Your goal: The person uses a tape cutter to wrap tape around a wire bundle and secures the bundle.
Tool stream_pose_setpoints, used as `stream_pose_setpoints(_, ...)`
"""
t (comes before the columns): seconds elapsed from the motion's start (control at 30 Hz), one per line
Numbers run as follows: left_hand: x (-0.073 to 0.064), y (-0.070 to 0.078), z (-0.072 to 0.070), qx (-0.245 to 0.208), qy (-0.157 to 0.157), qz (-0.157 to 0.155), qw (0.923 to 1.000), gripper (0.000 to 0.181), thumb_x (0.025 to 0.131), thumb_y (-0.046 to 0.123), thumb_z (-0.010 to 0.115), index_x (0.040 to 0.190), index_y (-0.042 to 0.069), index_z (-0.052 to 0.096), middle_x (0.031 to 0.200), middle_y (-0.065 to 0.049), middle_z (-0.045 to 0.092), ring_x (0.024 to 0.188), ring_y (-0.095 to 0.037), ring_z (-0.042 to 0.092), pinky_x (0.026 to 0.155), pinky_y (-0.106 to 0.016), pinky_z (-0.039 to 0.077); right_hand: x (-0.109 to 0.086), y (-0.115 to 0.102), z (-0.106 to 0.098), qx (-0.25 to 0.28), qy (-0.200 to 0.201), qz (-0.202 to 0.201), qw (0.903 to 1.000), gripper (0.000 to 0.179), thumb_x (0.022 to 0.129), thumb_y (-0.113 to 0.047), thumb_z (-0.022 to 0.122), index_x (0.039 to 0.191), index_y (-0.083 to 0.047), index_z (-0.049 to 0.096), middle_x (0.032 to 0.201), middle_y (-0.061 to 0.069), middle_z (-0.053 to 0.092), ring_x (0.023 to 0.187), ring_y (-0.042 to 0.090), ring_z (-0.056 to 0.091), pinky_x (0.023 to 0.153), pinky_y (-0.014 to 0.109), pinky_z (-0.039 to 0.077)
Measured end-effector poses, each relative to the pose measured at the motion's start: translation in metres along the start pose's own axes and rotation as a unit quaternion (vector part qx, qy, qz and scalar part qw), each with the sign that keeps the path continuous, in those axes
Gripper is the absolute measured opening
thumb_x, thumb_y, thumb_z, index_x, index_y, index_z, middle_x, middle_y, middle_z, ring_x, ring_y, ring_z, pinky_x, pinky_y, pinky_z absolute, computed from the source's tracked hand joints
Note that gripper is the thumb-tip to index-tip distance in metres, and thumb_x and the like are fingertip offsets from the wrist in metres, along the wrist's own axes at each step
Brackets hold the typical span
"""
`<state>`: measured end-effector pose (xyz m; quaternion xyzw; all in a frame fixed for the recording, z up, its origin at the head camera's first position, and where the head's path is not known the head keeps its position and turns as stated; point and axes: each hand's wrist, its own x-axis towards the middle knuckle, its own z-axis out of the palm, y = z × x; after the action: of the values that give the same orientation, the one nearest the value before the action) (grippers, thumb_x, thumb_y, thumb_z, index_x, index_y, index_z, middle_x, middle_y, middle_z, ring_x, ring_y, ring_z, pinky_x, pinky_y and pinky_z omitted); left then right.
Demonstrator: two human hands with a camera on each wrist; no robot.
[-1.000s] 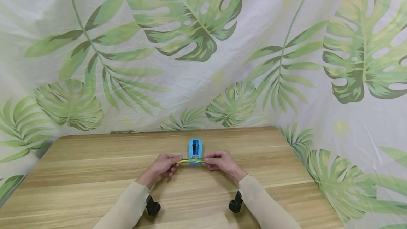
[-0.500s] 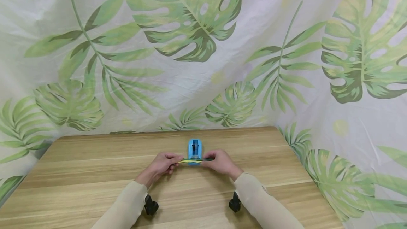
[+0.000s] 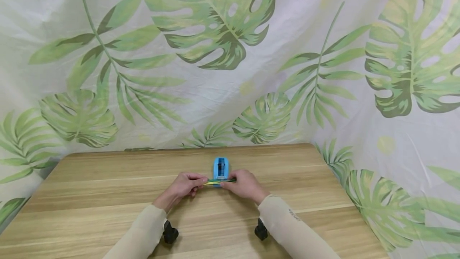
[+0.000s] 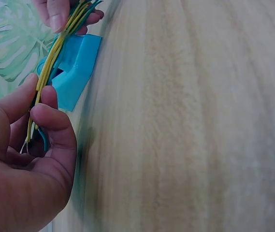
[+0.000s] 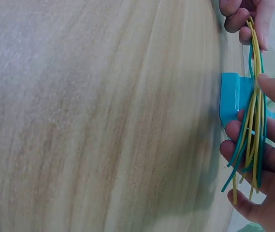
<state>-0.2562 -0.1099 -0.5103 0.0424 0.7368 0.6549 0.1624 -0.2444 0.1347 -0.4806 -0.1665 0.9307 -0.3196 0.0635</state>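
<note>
A bundle of thin yellow and green wires stretches between my two hands. My left hand pinches one end between thumb and fingers. Further along, my right hand pinches the bundle, thumb on one side and fingers on the other. In the right wrist view, loose wire ends fan out past the right fingers. Just behind the bundle sits a blue tape dispenser, its front partly covered by the wires and right fingertips. In the left wrist view, the bundle crosses in front of the dispenser.
The wooden table reaches back to a leaf-printed cloth hanging behind it and at the sides. Black wrist devices hang below both sleeves, close to the tabletop.
My right hand has shifted left along the bundle, closer to the left hand, so less wire shows between them. The left hand and tape dispenser have hardly moved.
</note>
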Motion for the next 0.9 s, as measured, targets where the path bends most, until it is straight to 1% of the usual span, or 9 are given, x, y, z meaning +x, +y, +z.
stream_pose_setpoints(0.17, 0.0008, -0.0009, -0.0003, 0.011, 0.007, 0.011, 0.9998, 0.024, 0.093, 0.016, 0.075, 0.107, -0.002, 0.076, 0.074, -0.004, 0.064, 0.057, -0.012, 0.047, 0.049, -0.024, 0.041, 0.0009, -0.0018, 0.0013, -0.012, -0.001, 0.001, 0.9999, 0.029, 0.094, -0.045, 0.070, 0.077, -0.021, 0.068, 0.067, -0.008, 0.058, 0.061, 0.009, 0.049, 0.055, 0.026, 0.041)
stream_pose_setpoints(0.3, 0.0010, -0.0012, -0.0007, 0.018, 0.010, 0.023, 0.9995, 0.022, 0.093, 0.015, 0.075, 0.106, -0.002, 0.077, 0.073, -0.005, 0.065, 0.055, -0.013, 0.047, 0.048, -0.024, 0.041, 0.0015, -0.0031, 0.0021, -0.021, -0.002, 0.011, 0.9997, 0.031, 0.094, -0.048, 0.069, 0.076, -0.022, 0.068, 0.068, -0.008, 0.058, 0.060, 0.010, 0.048, 0.055, 0.026, 0.041)
stream_pose_setpoints(0.43, 0.0010, -0.0019, -0.0011, 0.026, 0.012, 0.031, 0.9991, 0.021, 0.092, 0.015, 0.075, 0.105, -0.002, 0.077, 0.073, -0.006, 0.064, 0.054, -0.013, 0.047, 0.048, -0.024, 0.041, 0.0016, -0.0047, 0.0020, -0.026, -0.002, 0.013, 0.9996, 0.031, 0.095, -0.047, 0.068, 0.078, -0.021, 0.070, 0.070, -0.008, 0.059, 0.062, 0.010, 0.049, 0.057, 0.027, 0.042)
stream_pose_setpoints(0.57, 0.0016, -0.0033, -0.0017, 0.039, 0.012, 0.040, 0.9984, 0.020, 0.093, 0.014, 0.074, 0.105, -0.002, 0.077, 0.072, -0.007, 0.064, 0.055, -0.013, 0.047, 0.049, -0.024, 0.042, 0.0018, -0.0063, 0.0018, -0.038, -0.001, -0.009, 0.9992, 0.027, 0.096, -0.043, 0.068, 0.083, -0.020, 0.072, 0.073, -0.010, 0.060, 0.065, 0.010, 0.049, 0.062, 0.027, 0.043)
stream_pose_setpoints(0.67, 0.0015, -0.0040, -0.0017, 0.050, 0.011, 0.047, 0.9976, 0.020, 0.093, 0.013, 0.074, 0.104, -0.002, 0.077, 0.070, -0.008, 0.062, 0.054, -0.013, 0.047, 0.050, -0.024, 0.043, 0.0022, -0.0060, 0.0022, -0.048, 0.004, -0.029, 0.9984, 0.025, 0.096, -0.040, 0.069, 0.083, -0.019, 0.073, 0.073, -0.010, 0.060, 0.067, 0.009, 0.049, 0.066, 0.028, 0.044)
stream_pose_setpoints(0.77, 0.0009, -0.0039, -0.0009, 0.063, 0.013, 0.057, 0.9963, 0.020, 0.093, 0.013, 0.074, 0.104, -0.003, 0.077, 0.069, -0.008, 0.062, 0.054, -0.014, 0.047, 0.050, -0.025, 0.042, 0.0024, -0.0040, 0.0036, -0.049, 0.010, -0.040, 0.9980, 0.023, 0.095, -0.038, 0.071, 0.081, -0.019, 0.073, 0.073, -0.011, 0.060, 0.068, 0.008, 0.049, 0.067, 0.027, 0.045)
stream_pose_setpoints(0.83, 0.0008, -0.0035, -0.0001, 0.070, 0.019, 0.056, 0.9958, 0.019, 0.092, 0.014, 0.075, 0.103, -0.002, 0.078, 0.071, -0.007, 0.063, 0.055, -0.014, 0.047, 0.051, -0.025, 0.042, 0.0025, -0.0023, 0.0049, -0.047, 0.015, -0.044, 0.9978, 0.023, 0.094, -0.037, 0.072, 0.081, -0.018, 0.074, 0.074, -0.013, 0.061, 0.068, 0.007, 0.050, 0.067, 0.027, 0.046)
stream_pose_setpoints(0.9, 0.0007, -0.0030, 0.0006, 0.078, 0.026, 0.057, 0.9950, 0.019, 0.091, 0.015, 0.076, 0.103, 0.000, 0.079, 0.078, -0.006, 0.067, 0.058, -0.015, 0.049, 0.052, -0.025, 0.043, 0.0028, -0.0009, 0.0060, -0.043, 0.020, -0.044, 0.9979, 0.022, 0.093, -0.037, 0.073, 0.082, -0.018, 0.076, 0.074, -0.014, 0.062, 0.068, 0.006, 0.051, 0.067, 0.026, 0.046)
